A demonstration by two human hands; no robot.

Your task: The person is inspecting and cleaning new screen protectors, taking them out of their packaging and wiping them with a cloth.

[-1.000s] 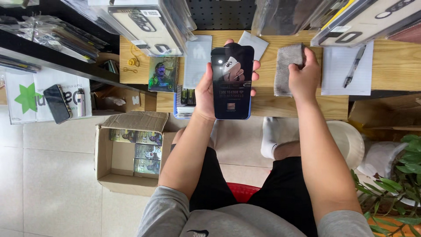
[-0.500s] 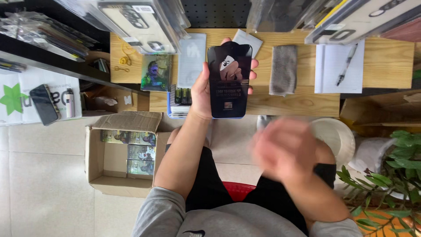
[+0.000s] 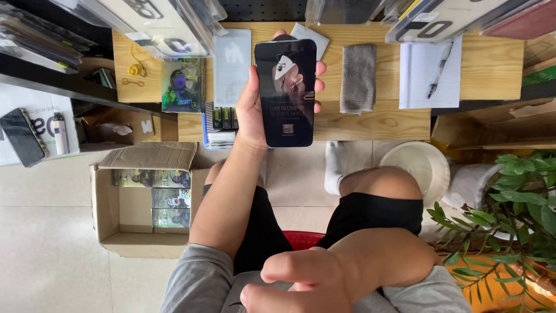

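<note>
Gripping the dark phone by its edges, your left hand holds it upright above the wooden table; a grey cloth lies just right of it; your right hand rests near your body, fingers loosely curled, holding nothing.

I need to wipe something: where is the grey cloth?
In the head view, the grey cloth lies on the wooden desk, between the held phone and the notepad.

phone: glossy glass | cloth: grey matt fabric | desk: smooth wood
</note>
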